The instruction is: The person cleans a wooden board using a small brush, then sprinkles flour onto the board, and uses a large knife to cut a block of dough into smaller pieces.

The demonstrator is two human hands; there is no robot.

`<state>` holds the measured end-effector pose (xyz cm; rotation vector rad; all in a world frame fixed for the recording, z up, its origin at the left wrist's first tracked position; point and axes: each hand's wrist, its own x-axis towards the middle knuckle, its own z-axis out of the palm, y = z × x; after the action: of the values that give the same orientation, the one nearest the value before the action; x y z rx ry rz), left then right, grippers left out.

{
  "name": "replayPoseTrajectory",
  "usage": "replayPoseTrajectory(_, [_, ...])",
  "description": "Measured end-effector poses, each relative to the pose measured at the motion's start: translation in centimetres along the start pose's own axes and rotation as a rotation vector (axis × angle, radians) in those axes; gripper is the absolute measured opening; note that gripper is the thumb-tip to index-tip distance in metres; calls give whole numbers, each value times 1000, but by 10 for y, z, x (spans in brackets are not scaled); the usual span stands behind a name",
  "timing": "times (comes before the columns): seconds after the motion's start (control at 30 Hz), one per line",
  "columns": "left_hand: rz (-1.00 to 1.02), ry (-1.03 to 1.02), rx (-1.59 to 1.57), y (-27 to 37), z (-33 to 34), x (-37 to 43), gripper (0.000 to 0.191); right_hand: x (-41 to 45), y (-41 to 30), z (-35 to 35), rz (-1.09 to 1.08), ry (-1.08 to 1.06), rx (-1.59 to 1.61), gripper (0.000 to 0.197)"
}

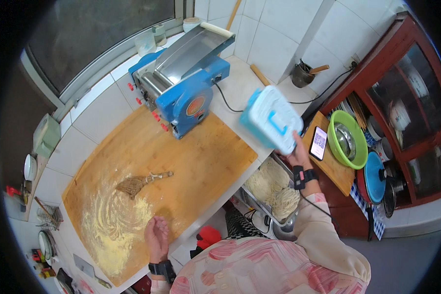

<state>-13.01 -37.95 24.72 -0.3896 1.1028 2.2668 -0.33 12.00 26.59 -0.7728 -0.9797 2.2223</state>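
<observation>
My right hand (298, 151) grips the near corner of a light-blue plastic box (275, 117) with a white lid and a blue handle. The box is tilted and a little blurred above the counter, to the right of the board. Below it, a metal tray (279, 220) holds bundles of fresh noodles (270, 180). My left hand (157, 235) is loosely curled and empty over the near edge of a wooden board (202, 161). Yellowish flour (114, 235) lies spread on the board beside that hand. A small straw brush (134, 185) rests at the flour's far edge.
A blue electric noodle machine (185, 99) stands at the board's far end, its cord running right. On the right are a phone (318, 143) on a wooden board, a green basin (347, 141) and a red cabinet (397, 92). A cleaver (85, 265) lies at left.
</observation>
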Motion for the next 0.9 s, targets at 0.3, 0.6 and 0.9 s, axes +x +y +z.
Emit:
replayPoseTrajectory(0.3, [190,272,-84,2,41,9,14,179,-85,-64,-281,406,150,49])
replayPoseTrajectory(0.6, [275,414,-84,-14,89,4,14,278,-79,-62,-240,567,473,62])
replayPoseTrajectory(0.9, [372,510,-102,-14,100,-8,14,335,-42,-108,-409,639,-1070,67])
